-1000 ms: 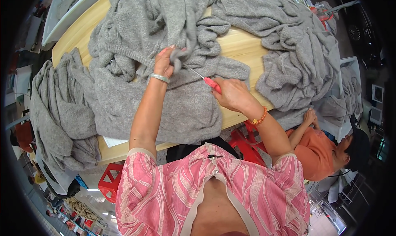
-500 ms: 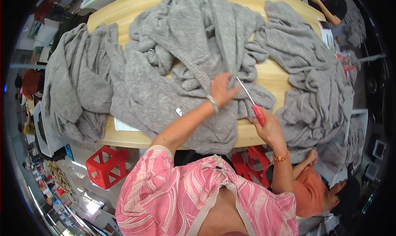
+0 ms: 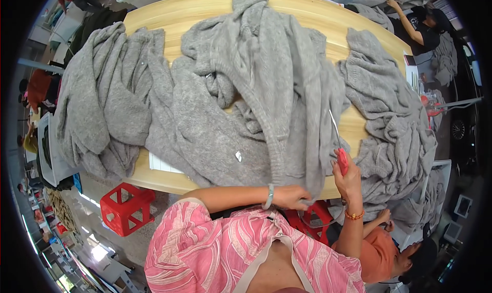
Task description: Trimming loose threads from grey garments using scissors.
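A grey knitted sweater [image 3: 277,83] with a ribbed band lies stretched out from the far side of the table to its front edge. At that front edge my left hand [image 3: 291,195] has its fingers closed on the lower end of the knit; part of the grip is hidden. My right hand [image 3: 349,181] is wrapped round the red handle of a thin metal-shafted tool [image 3: 343,161], whose tip points up and away beside the sweater's right side. I cannot make out the tool's exact kind. A small white tag [image 3: 238,156] shows on the knit left of centre.
More grey knitwear is heaped on the left [image 3: 118,88] and right [image 3: 392,118] of the wooden table [image 3: 179,11]. A red stool [image 3: 125,207] stands at lower left, another under the front edge. One person in orange [image 3: 382,252] sits close at my right; another works at the far right.
My left hand has come back toward me to the table's front edge, and the sweater now lies straighter and longer. My right hand with the tool has shifted right and slightly nearer.
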`<action>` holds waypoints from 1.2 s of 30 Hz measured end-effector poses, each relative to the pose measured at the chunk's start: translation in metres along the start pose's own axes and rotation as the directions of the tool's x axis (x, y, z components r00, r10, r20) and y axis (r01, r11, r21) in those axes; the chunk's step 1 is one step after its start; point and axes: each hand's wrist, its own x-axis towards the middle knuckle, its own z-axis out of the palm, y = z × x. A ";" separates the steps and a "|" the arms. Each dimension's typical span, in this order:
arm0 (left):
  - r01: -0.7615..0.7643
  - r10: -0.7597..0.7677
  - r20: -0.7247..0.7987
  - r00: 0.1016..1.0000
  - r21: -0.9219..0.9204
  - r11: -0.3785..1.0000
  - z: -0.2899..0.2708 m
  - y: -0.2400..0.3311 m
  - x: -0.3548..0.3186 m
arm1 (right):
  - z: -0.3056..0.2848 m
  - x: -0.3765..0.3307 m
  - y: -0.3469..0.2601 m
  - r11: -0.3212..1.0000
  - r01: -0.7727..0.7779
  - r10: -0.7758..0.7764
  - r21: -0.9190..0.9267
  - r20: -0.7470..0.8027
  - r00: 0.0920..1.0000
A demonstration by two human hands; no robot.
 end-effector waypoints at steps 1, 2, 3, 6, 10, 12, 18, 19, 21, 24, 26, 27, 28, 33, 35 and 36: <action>-0.034 0.029 0.037 0.999 0.127 0.991 0.002 -0.019 -0.009 | 0.002 0.003 -0.006 1.000 -0.020 0.020 -0.014 0.021 1.000; -0.029 0.034 -0.050 0.998 0.097 0.995 -0.014 -0.016 -0.013 | 0.004 0.005 -0.006 0.999 -0.031 0.031 -0.020 0.014 0.999; -0.026 0.035 -0.138 0.990 0.065 0.998 -0.037 -0.016 -0.018 | 0.005 0.006 -0.006 0.999 -0.019 0.019 -0.043 0.017 1.000; 0.017 -0.338 -0.798 0.498 -0.381 0.924 -0.140 -0.025 -0.035 | 0.009 0.007 -0.011 0.994 -0.063 0.067 -0.084 0.042 0.997; -0.021 -0.207 -0.958 -0.198 -0.208 0.978 -0.288 -0.071 -0.069 | 0.023 0.008 -0.019 0.994 -0.062 0.067 -0.085 0.050 0.997; -0.044 -0.282 -0.921 -0.269 -0.281 0.959 -0.323 -0.080 -0.077 | 0.024 0.008 -0.024 0.995 -0.065 0.070 -0.078 0.067 0.995; -0.138 -0.305 -0.937 -0.172 -0.284 0.949 -0.348 -0.098 -0.087 | 0.018 -0.002 -0.020 0.998 -0.046 0.048 -0.037 0.061 0.997; -0.132 -0.315 -0.938 -0.148 -0.296 0.946 -0.340 -0.095 -0.074 | 0.018 -0.004 -0.012 0.999 -0.036 0.036 -0.016 0.032 0.999; 0.151 0.255 -0.967 -0.003 0.252 0.956 -0.310 -0.051 -0.042 | 0.012 -0.009 0.000 0.996 -0.086 0.086 -0.022 0.002 0.996; 0.016 0.466 -0.692 0.551 0.568 0.823 -0.228 0.026 0.006 | 0.007 -0.015 0.020 0.994 -0.111 0.110 -0.019 -0.044 0.993; -0.069 0.397 -0.460 0.794 0.581 0.811 -0.162 0.035 0.023 | 0.000 -0.018 0.029 0.994 -0.111 0.109 -0.015 -0.072 0.991; -0.095 0.348 -0.363 0.864 0.561 0.822 -0.132 0.027 0.028 | -0.005 -0.020 0.027 0.996 -0.081 0.078 -0.023 -0.082 0.994; -0.035 0.251 -0.289 0.924 0.588 0.808 -0.107 0.016 0.027 | -0.007 -0.021 0.028 0.998 -0.051 0.048 -0.029 -0.092 0.995; 0.132 -0.055 -0.129 0.990 0.737 0.663 -0.070 -0.028 0.018 | -0.007 -0.036 0.050 0.991 -0.103 0.099 -0.085 -0.053 0.994; 0.123 0.028 -0.196 0.980 0.713 0.691 -0.087 -0.029 0.033 | -0.004 -0.046 0.056 0.993 -0.093 0.091 -0.066 -0.027 0.995; 0.114 0.024 -0.180 0.983 0.711 0.694 -0.092 -0.026 0.043 | -0.004 -0.050 0.058 0.991 -0.090 0.089 -0.096 -0.009 0.996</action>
